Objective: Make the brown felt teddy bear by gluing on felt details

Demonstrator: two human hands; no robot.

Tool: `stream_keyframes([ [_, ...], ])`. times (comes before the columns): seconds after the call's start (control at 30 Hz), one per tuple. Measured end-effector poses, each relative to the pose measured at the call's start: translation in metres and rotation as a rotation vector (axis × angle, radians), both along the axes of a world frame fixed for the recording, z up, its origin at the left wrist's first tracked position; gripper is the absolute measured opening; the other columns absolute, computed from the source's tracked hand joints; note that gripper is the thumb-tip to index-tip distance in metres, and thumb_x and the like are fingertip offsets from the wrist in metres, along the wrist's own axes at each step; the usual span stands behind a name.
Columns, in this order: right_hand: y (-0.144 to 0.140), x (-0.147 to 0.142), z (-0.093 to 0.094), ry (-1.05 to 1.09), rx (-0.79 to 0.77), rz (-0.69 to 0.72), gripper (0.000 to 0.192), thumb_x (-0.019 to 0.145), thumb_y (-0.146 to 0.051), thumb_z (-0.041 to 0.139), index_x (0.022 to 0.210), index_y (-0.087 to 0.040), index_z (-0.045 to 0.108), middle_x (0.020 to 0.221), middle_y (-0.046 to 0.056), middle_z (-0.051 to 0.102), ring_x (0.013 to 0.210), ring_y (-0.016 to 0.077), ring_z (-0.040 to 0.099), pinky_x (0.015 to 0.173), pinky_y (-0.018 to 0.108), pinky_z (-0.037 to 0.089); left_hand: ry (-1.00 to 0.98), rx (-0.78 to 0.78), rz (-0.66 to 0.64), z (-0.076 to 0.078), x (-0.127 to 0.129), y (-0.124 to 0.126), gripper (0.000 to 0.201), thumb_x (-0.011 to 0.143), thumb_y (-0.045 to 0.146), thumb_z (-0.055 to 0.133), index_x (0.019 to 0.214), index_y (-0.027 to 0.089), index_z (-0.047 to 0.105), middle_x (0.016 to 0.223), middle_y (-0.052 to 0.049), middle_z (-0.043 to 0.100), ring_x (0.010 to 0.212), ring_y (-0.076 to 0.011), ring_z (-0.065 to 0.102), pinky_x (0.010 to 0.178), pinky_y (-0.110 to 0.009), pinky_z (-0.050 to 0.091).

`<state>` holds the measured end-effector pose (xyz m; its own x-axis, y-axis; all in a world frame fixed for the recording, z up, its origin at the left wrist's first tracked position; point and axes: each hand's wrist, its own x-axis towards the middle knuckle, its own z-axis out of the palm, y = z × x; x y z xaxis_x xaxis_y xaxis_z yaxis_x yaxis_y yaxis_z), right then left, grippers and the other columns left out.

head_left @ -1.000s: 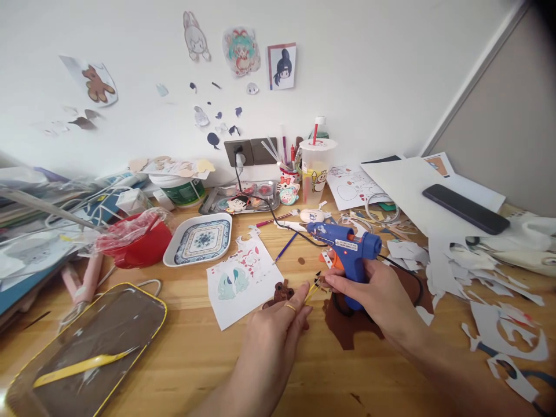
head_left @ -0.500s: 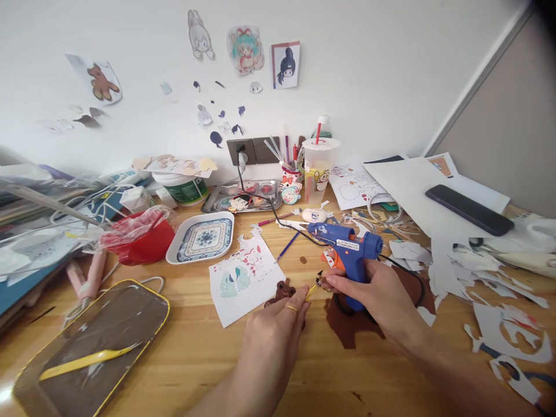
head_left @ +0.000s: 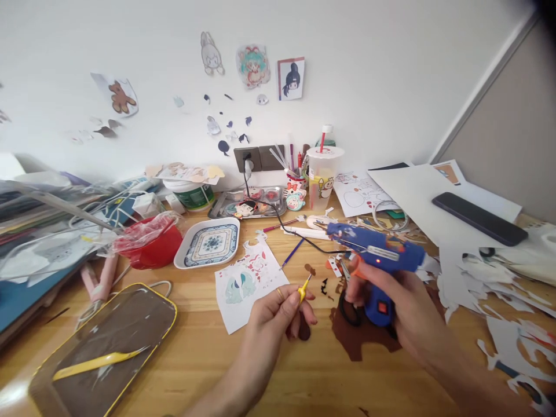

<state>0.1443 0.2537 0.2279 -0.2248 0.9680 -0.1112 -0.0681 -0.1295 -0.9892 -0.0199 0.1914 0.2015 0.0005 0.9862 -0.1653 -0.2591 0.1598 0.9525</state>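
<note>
My right hand (head_left: 391, 295) grips a blue hot glue gun (head_left: 376, 255) with an orange trigger, nozzle pointing left, its black cord trailing to the wall socket. My left hand (head_left: 280, 310) pinches yellow tweezers (head_left: 303, 288) whose tip holds a small brown cutout (head_left: 310, 269) above the wooden desk. A small black paper piece (head_left: 324, 286) lies on the desk between my hands. Under my right hand lies a brown felt sheet (head_left: 362, 339). A brown felt shape (head_left: 303, 330) sits just below my left fingers.
A printed character sheet (head_left: 249, 278) lies left of my hands. A patterned tray (head_left: 208, 243), red bowl (head_left: 150, 246) and yellow-rimmed mat with yellow tweezers (head_left: 102, 341) stand at left. Paper scraps (head_left: 490, 289), a phone (head_left: 478, 209) and a cup (head_left: 324, 176) crowd the right and back.
My right hand lifted the glue gun up and to the right, away from the tweezers. My left hand raised the tweezers slightly. The small black piece now lies on the desk.
</note>
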Motion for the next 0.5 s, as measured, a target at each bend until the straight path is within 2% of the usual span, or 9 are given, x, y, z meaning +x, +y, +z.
stream_keyframes([
  [0.1, -0.003, 0.004, 0.005, 0.107, 0.019, 0.0, 0.023, 0.075, -0.04, 0.056, 0.07, -0.018, 0.059, 0.055, 0.0, 0.058, 0.046, 0.0112, 0.05, 0.044, 0.021, 0.042, -0.307, 0.024, -0.009, 0.0, -0.001, 0.001, 0.021, 0.086, 0.028, 0.041, 0.08, 0.014, 0.056, 0.055, 0.003, 0.045, 0.051, -0.0082, 0.036, 0.055, -0.025, 0.033],
  [0.2, -0.007, 0.012, 0.003, 0.066, 0.007, 0.015, 0.027, 0.073, -0.046, 0.055, 0.08, -0.02, 0.06, 0.053, 0.001, 0.058, 0.043, 0.0139, 0.051, 0.039, 0.022, 0.042, -0.459, 0.056, -0.028, -0.003, -0.002, 0.003, 0.022, 0.087, 0.023, 0.037, 0.076, 0.014, 0.055, 0.051, 0.003, 0.038, 0.049, -0.0086, 0.033, 0.055, -0.026, 0.033],
  [0.33, -0.01, 0.025, -0.006, -0.079, -0.009, 0.02, 0.036, 0.068, -0.053, 0.055, 0.074, -0.019, 0.062, 0.057, 0.005, 0.06, 0.048, 0.0185, 0.056, 0.039, 0.024, 0.046, -0.533, 0.086, -0.041, -0.004, -0.005, 0.004, 0.026, 0.087, 0.02, 0.032, 0.074, 0.013, 0.054, 0.049, 0.003, 0.036, 0.047, -0.0088, 0.033, 0.054, -0.027, 0.035],
  [0.5, -0.012, 0.031, -0.013, -0.223, 0.084, -0.044, 0.03, 0.057, -0.053, 0.062, 0.056, -0.023, 0.063, 0.056, 0.004, 0.061, 0.055, 0.0229, 0.06, 0.051, 0.027, 0.054, -0.547, 0.109, -0.04, -0.001, -0.007, 0.004, 0.028, 0.087, 0.019, 0.03, 0.075, 0.012, 0.055, 0.048, 0.004, 0.036, 0.044, -0.0078, 0.034, 0.053, -0.026, 0.035],
])
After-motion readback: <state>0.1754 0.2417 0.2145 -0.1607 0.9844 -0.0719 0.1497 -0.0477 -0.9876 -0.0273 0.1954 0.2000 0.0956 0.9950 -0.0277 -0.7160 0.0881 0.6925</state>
